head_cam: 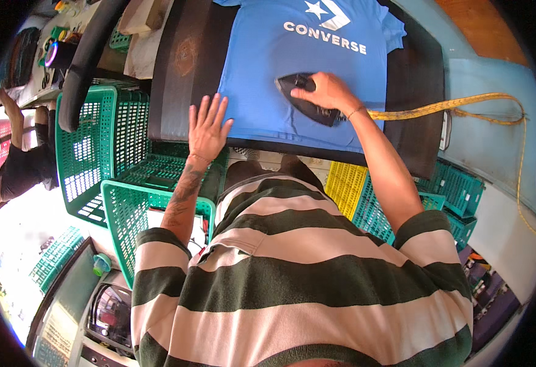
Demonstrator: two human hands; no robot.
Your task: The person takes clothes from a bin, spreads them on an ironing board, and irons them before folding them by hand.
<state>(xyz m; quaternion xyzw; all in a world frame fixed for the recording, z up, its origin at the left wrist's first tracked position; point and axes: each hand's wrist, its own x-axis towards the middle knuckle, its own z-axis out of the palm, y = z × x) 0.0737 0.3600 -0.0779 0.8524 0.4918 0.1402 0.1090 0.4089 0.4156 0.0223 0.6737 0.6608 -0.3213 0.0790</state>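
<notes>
A blue Converse T-shirt (259, 73) lies spread on a dark padded ironing table (178, 87), its white star-and-chevron print at the far end and its hem towards me. My right hand (330, 91) grips the handle of a black clothes iron (300, 94). The iron rests on the lower middle of the shirt, its tip pointing to the far left. My left hand (208, 121) is spread flat at the shirt's lower left edge, holding nothing. Behind the iron, a yellow wrapped cord (414, 111) runs off to the right.
Green plastic crates (107, 188) stand left of my body. Beneath the table's right side are a yellow crate (347, 183) and teal crates (460, 188). A dark padded arm (84, 69) juts out at the upper left. Another person (25, 160) is at the far left.
</notes>
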